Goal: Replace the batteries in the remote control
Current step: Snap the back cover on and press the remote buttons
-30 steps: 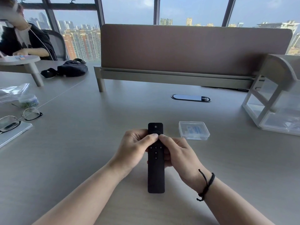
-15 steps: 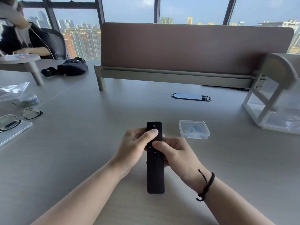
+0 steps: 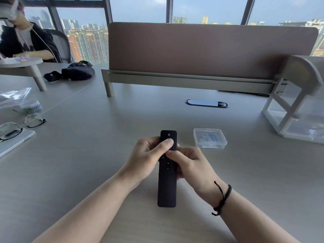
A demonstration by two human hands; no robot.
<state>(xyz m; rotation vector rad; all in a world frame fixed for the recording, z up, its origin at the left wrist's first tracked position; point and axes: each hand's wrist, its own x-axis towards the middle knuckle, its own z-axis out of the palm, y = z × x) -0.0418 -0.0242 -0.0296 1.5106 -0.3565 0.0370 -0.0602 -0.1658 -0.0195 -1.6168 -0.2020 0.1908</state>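
Remote control [image 3: 166, 183] sits button-side up in my hands, left hand [image 3: 146, 157] and right hand [image 3: 190, 166] both gripping it; they hide its back and battery cover.

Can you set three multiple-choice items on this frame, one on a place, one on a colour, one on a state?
1. Where does the clear plastic box lie?
A. on the table, right of the remote
B. on the tablet at the left edge
C. in the person's right hand

2. What colour is the remote control?
A. white
B. black
C. red

3. How is the remote held?
A. lying untouched on the table
C. by one hand only
B. button side up, in both hands

Answers: 1 A, the box sits on the table apart from the hands; 2 B, its whole body is black; 3 B, the left hand and right hand both grip it, buttons facing the camera.
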